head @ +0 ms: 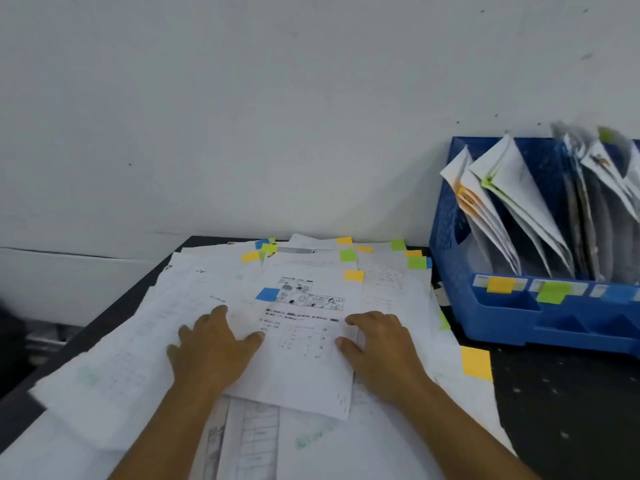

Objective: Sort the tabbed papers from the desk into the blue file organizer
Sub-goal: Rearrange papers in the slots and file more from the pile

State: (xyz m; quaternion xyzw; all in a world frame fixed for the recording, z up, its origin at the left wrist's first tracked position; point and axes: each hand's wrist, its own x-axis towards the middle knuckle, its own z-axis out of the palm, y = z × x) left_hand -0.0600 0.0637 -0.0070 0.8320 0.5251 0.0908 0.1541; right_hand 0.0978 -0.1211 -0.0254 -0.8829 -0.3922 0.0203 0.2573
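While both palms lie flat on the loose spread of white printed papers (pixel 194 327) that covers the dark desk top (pixel 568 410), the head view shows each hand with its fingers relaxed and splayed, gripping nothing. The left hand (pixel 213 348) rests on the sheets to the left of the topmost white worksheet with comic-strip drawings (pixel 304 341), its thumb touching that sheet's left edge. The right hand (pixel 379 348) rests at the worksheet's right edge, thumb and forefinger lying on it. A small blue sticky tab (pixel 267 294) sits at the worksheet's upper left and a yellow sticky tab (pixel 354 275) at its upper right corner. More green, yellow and blue tabs stick out of the pile along the far edge by the white wall (pixel 242 116). A larger yellow sticky note (pixel 477 363) pokes out from the right side of the pile onto the bare desk.

To the right, well apart from both hands, stands the blue plastic file organizer (pixel 491 327), set against the wall. Tabbed white papers (pixel 512 188) already lean upright in its slots. Along its front ledge are a yellow label tab (pixel 501 284), a green label tab (pixel 553 293) and a blue label tab (pixel 618 293), side by side. The organizer's right end is blurred and cut off by the frame.
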